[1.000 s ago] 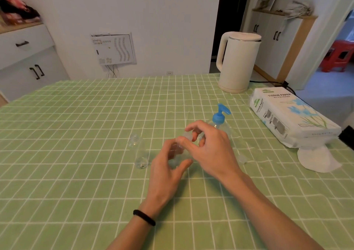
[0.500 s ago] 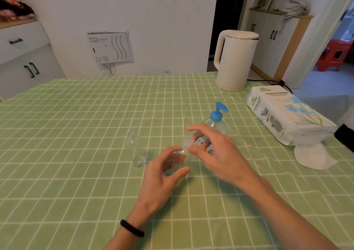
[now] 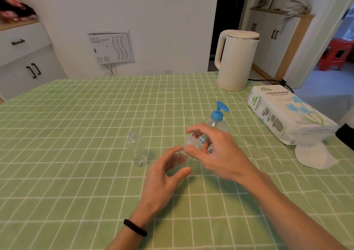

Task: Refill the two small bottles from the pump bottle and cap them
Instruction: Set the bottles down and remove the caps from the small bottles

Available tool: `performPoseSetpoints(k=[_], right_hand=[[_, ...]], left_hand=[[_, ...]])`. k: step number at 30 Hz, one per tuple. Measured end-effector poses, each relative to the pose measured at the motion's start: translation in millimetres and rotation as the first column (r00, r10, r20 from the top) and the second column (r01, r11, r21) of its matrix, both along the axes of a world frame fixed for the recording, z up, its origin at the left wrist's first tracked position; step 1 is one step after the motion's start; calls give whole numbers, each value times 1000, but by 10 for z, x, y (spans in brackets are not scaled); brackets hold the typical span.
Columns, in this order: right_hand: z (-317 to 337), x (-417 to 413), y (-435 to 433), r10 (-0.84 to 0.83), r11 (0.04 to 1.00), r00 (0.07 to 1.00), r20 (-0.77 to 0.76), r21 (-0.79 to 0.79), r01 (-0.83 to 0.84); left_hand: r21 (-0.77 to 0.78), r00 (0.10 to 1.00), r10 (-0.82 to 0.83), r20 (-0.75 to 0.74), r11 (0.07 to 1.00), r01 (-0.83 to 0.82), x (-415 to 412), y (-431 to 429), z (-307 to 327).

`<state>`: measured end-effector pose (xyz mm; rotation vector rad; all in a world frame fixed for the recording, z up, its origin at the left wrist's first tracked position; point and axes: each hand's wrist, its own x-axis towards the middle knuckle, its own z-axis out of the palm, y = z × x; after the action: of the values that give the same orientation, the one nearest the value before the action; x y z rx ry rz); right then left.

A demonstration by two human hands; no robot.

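Wristband point(image 3: 135, 227), black, sits on your left wrist, nearest to you. Just past it your left grip point(image 3: 164, 175) is curled round the 1st small bottle point(image 3: 181, 158), thumb on the near side, fingers on the far side. That bottle is clear, so you can't tell how tight the hold is. Your right grip point(image 3: 220, 154) comes in from the right & pinches the cap point(image 3: 191, 142) w/ thumb and finger. The cap is at the top of that bottle; can't tell if it's screwed on. Both grips are low over the tabletop point(image 3: 76, 125), which has a green cloth w/ white squares.

Left of your grips, a bit apart, is the 2nd small bottle point(image 3: 138, 152), clear too, w/ nothing touching it. Can't tell if it stands or lies. Right behind your right grip stands the pump bottle point(image 3: 216, 122), clear w/ a blue pump head point(image 3: 218, 112), partly hidden by your fingers. Further right is a tissue pack point(image 3: 287, 112), w/ a loose white tissue point(image 3: 314, 158) at its near end. At the far edge stands a white kettle point(image 3: 237, 60), its black cord point(image 3: 268, 80) going off to the right.
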<state>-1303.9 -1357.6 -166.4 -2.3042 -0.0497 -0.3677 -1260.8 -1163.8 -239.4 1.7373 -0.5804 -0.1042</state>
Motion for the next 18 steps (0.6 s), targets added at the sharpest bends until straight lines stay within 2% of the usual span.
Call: performPoseSetpoints(k=[2, 9, 12, 14, 18], right_hand=[[6, 23, 51, -4, 999, 999, 40, -37, 5], [113, -148, -103, -87, 994, 985, 150, 83, 76], [-5, -382, -369, -154, 985, 986, 65, 88, 148], [-140, -538, -563, -233, 972, 972, -35, 6, 234], [-394, -670, -844, -446, 894, 890, -94, -94, 438]], left_hand=[[5, 1000, -4, 4, 1000, 4, 1, -4, 3], [-20, 1000, -7, -3, 1000, 7, 27, 13, -43], [-46, 1000, -5, 4, 999, 5, 33, 22, -70], [-59, 1000, -6, 3, 998, 6, 27, 18, -73], [-62, 1000, -4, 18, 998, 5, 19, 8, -67]])
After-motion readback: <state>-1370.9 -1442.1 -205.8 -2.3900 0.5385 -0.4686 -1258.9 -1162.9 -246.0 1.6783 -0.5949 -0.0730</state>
